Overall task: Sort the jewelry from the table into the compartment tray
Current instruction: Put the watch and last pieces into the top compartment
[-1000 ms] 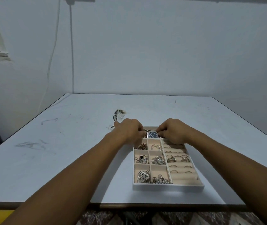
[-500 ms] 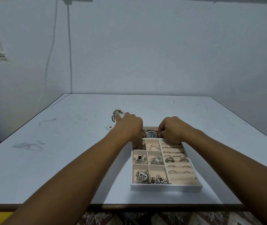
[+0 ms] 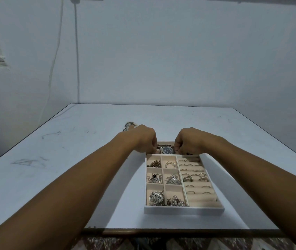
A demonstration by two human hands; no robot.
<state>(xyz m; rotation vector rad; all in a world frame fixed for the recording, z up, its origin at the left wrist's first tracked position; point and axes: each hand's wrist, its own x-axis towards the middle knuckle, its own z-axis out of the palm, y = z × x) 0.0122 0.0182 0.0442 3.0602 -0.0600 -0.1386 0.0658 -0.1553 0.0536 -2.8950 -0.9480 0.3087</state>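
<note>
The left hand (image 3: 141,139) and right hand (image 3: 191,141) still pinch the round, dark-faced metal watch (image 3: 168,150) at the far end of the white, beige-lined tray (image 3: 183,211).

My left hand (image 3: 141,139) and right hand (image 3: 190,141) crowd the far end of the tray (image 3: 183,210), and the watch (image 3: 167,150) fills the slot between them. The nearer compartments lie open from above — reachable between my forearms (image 3: 82,181). Bare desk (image 3: 35,150) spreads at frame left; one jewelry piece (image 3: 128,125) sits just beyond my left knuckles.
</note>
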